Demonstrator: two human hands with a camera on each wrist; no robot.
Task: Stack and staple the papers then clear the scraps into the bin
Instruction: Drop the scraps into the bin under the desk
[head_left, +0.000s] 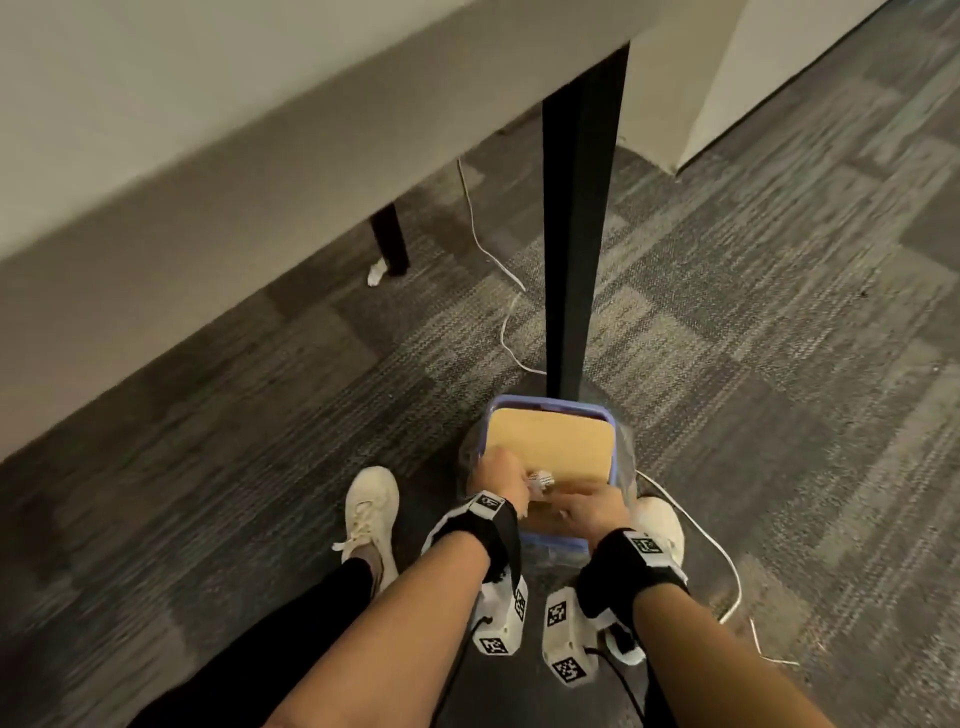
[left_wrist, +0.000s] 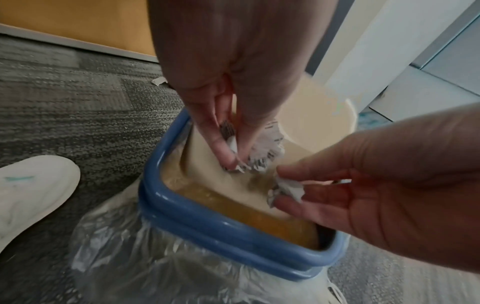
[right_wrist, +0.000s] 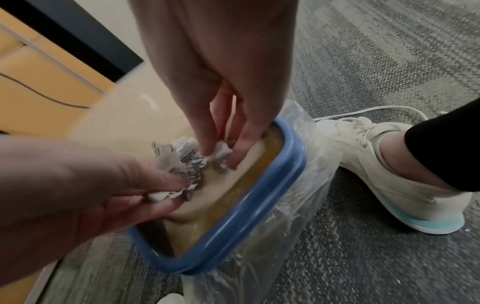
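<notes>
A bin with a blue rim (head_left: 545, 402) (left_wrist: 166, 197) (right_wrist: 259, 195) and a clear liner stands on the carpet between my feet. Its tan swing lid (head_left: 550, 441) is tipped inward at the near edge. My left hand (head_left: 506, 475) (left_wrist: 233, 162) pinches a crumpled printed paper scrap (head_left: 540, 478) (left_wrist: 262, 150) (right_wrist: 182, 162) over the opening. Beside it, my right hand (head_left: 576, 512) (right_wrist: 221, 162) pinches a smaller white scrap (left_wrist: 288, 189) (right_wrist: 221, 153) against the lid. The bin's inside is hidden.
A black desk leg (head_left: 576, 234) rises just behind the bin, under the pale desk top (head_left: 156, 130). A white cable (head_left: 498, 270) trails over the carpet around the bin. One stray scrap (head_left: 376, 273) lies by a rear leg. My white shoes (head_left: 371, 506) flank the bin.
</notes>
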